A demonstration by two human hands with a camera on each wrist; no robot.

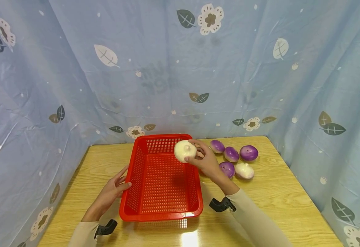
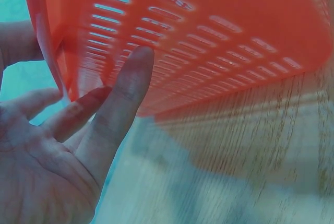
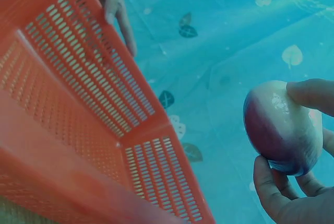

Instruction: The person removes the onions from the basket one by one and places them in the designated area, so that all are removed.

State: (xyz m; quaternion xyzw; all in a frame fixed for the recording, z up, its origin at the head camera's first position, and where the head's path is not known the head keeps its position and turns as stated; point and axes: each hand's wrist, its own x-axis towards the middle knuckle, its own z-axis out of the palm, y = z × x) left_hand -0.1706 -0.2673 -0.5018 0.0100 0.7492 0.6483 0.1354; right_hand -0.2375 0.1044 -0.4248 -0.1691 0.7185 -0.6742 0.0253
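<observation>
My right hand (image 1: 207, 163) holds a white and purple turnip (image 1: 183, 151) between thumb and fingers, above the far right part of a red plastic basket (image 1: 163, 216). The pale side with a small nub shows in the head view; the purple side of the turnip (image 3: 269, 130) shows in the right wrist view. At the basket's left side, my left hand (image 1: 113, 188) grips the rim, thumb on one side of the wall and fingers on the other. Slots run through the wall of the basket (image 2: 250, 4) near the fingers. No turnip is visible inside the basket.
Several turnips lie on the wooden table (image 1: 278, 199) right of the basket, among them a purple turnip (image 1: 249, 153) and one pale side up, a turnip (image 1: 244, 171). A blue patterned curtain (image 1: 155, 68) hangs behind and along both sides of the table.
</observation>
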